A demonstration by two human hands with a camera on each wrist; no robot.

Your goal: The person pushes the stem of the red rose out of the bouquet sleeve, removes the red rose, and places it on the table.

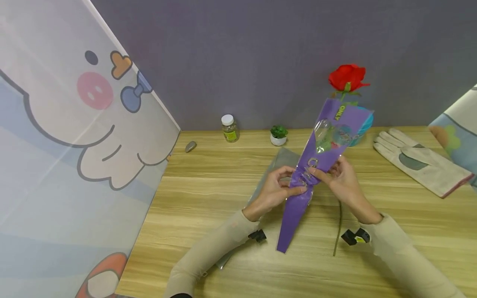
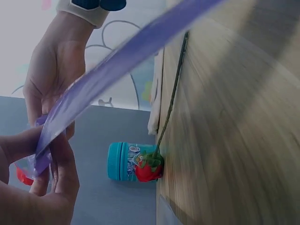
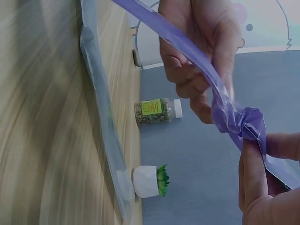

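Observation:
A purple flower sleeve (image 1: 294,215) with clear windows is held up over the table, slanting to the upper right. From its wide top rises a red rose (image 1: 348,77). The sleeve is bunched and twisted at its middle (image 3: 251,123), where both hands work. My left hand (image 1: 275,188) pinches the sleeve just below and left of the bunched part, thumb across its front. On the other side, my right hand (image 1: 342,180) grips it slightly higher, thumb on the front and curled fingers behind. The rose's stem inside the sleeve is hidden.
A second red rose (image 2: 149,169) lies on the table, stem toward me, by a teal-lidded jar (image 2: 119,161). A grey sleeve (image 1: 257,194) lies under my left arm. Along the back stand a white-capped bottle (image 1: 230,130) and potted plant (image 1: 278,135); a stone (image 1: 190,146) and glove (image 1: 421,161) flank them.

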